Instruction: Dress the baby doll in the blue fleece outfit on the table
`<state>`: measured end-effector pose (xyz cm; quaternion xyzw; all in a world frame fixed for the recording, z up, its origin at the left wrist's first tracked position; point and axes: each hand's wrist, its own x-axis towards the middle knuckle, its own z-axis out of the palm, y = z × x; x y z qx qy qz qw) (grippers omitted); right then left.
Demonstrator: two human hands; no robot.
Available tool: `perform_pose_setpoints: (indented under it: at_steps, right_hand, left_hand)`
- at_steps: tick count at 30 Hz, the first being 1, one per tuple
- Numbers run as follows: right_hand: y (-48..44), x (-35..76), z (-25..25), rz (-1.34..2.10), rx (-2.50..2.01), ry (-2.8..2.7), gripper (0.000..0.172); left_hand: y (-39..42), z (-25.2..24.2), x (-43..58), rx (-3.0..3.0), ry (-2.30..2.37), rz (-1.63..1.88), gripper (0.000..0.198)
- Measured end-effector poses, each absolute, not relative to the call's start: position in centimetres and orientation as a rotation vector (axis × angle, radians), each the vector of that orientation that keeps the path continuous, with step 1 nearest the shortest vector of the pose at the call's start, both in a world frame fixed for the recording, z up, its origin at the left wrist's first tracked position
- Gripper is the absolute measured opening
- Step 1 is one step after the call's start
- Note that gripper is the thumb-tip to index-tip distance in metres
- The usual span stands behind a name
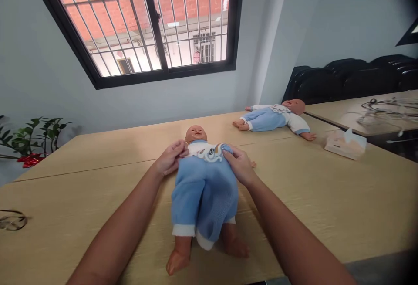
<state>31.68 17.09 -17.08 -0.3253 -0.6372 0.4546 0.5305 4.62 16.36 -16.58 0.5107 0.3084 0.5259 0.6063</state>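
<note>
A baby doll [196, 133] lies face up on the table, its head away from me and its bare feet towards me. It wears a blue and white outfit [205, 180] with a cartoon print on the chest. Blue fabric with a white cuff hangs loose between the legs. At the doll's left-hand side in view, my left hand [172, 157] is closed at the shoulder, pinching the white upper part of the outfit. My right hand [240, 164] grips bunched blue cloth at the opposite side of the chest. The doll's arms are mostly hidden.
A second doll [267, 118] in similar clothes lies at the back right, near a tissue box [346, 142]. Glasses [13, 220] lie at the left edge. Cables [388, 110] cover part of another table. A plant [32, 134] stands left, black chairs [352, 78] behind.
</note>
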Motion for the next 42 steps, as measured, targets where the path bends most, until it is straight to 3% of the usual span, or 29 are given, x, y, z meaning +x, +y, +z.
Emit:
perform_pose_setpoints:
  at_steps: [3, 6, 10, 13, 17, 20, 24, 27, 29, 35, 38, 42]
  right_hand:
    - [17.1, 31.3, -17.0, 0.843, -0.796, -1.607, 0.020]
    - [16.7, 30.6, -16.9, 0.747, -0.775, -1.565, 0.020]
    - [16.6, 30.6, -17.0, 0.881, -0.875, -1.429, 0.034]
    - [16.7, 30.7, -17.2, 1.152, -0.884, -1.426, 0.042]
    - [16.5, 30.4, -17.1, 1.479, -0.754, -1.471, 0.032]
    - [16.4, 30.1, -16.9, 1.515, -0.736, -1.497, 0.030]
    - [16.4, 30.3, -16.8, 1.444, -0.793, -1.496, 0.038]
    - [16.3, 30.7, -16.7, 1.434, -0.811, -1.555, 0.038]
    - [16.3, 31.0, -16.6, 1.386, -0.804, -1.700, 0.034]
    - [15.9, 31.4, -16.4, 1.337, -0.713, -1.976, 0.042]
    - [15.6, 30.9, -16.6, 1.414, -0.691, -1.709, 0.042]
    - [15.2, 30.0, -17.3, 1.580, -0.731, -1.263, 0.046]
  left_hand:
    - [16.1, -16.7, 4.5, 1.232, 0.785, 1.238, 0.037]
    - [15.4, -16.7, 5.2, 1.407, 0.845, 0.892, 0.046]
    - [14.7, -16.0, 6.0, 1.476, 0.746, 0.604, 0.048]
    - [14.8, -15.6, 6.1, 1.515, 0.795, 0.826, 0.046]
    - [15.6, -15.8, 6.2, 1.453, 0.898, 1.313, 0.045]
    - [15.8, -16.1, 6.0, 1.332, 0.893, 1.388, 0.051]
    - [15.2, -15.6, 5.7, 1.635, 0.988, 0.983, 0.056]
    - [14.7, -15.0, 5.9, 1.924, 0.964, 0.620, 0.036]
    - [14.6, -15.1, 6.1, 1.927, 0.967, 0.646, 0.030]
    - [15.6, -17.2, 6.4, 1.236, 0.997, 1.314, 0.048]
    - [15.2, -17.6, 6.7, 1.120, 0.881, 1.182, 0.060]
    - [13.9, -16.4, 7.0, 1.511, 0.730, 0.785, 0.070]
